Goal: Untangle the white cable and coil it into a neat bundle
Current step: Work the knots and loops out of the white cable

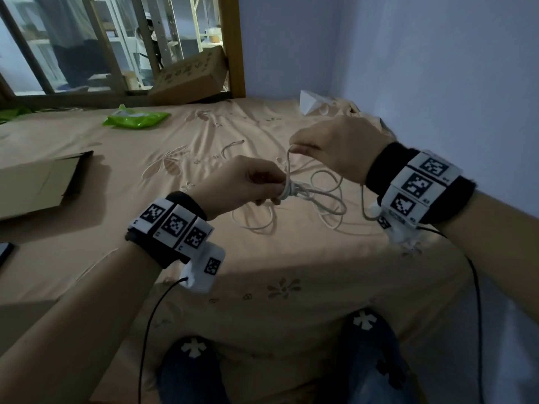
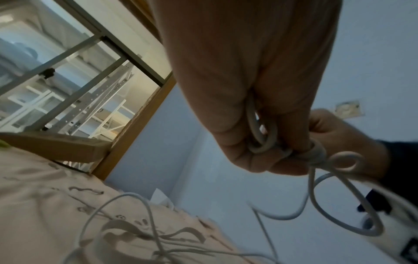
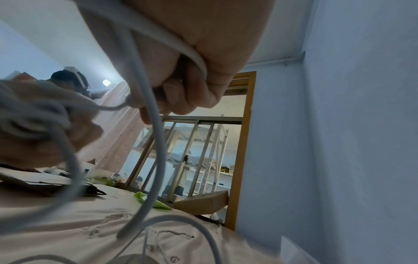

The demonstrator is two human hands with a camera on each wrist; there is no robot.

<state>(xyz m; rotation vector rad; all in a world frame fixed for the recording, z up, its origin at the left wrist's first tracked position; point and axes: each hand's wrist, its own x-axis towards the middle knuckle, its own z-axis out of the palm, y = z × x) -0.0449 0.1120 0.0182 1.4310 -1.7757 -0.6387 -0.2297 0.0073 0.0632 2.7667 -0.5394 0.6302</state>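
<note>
A knotted bunch of the cable (image 1: 291,190) is gripped by the left hand (image 1: 242,182) above the bed (image 1: 204,258); a strand at its 1 o'clock is pinched by the right hand (image 1: 335,147); loose loops are trailed onto the sheet.

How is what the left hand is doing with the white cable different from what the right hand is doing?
The left hand grips the wound, knotted part of the white cable; the right hand pinches just one strand. The left hand sits lower and nearer the person; the right hand is higher, with its strand running down to the knot. Both have fingers curled on the same cable above the bed sheet.
</note>
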